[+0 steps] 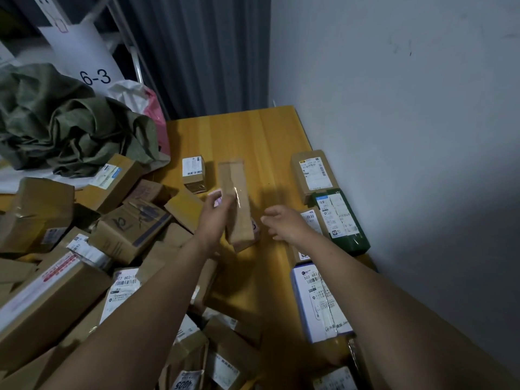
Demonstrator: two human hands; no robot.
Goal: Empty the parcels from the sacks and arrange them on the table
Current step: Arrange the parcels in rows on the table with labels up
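Right now my left hand (216, 218) grips a long taped cardboard parcel (236, 198), tilted over the middle of the wooden table (253, 130). My right hand (284, 225) hovers just beside it, fingers loosely curled, holding nothing. A crumpled green sack (64, 122) lies at the far left behind a heap of boxes (56, 249).

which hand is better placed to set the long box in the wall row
Likely the right hand: open, empty, and beside the wall row near the green parcel. The left hand grips the long box farther from that row.
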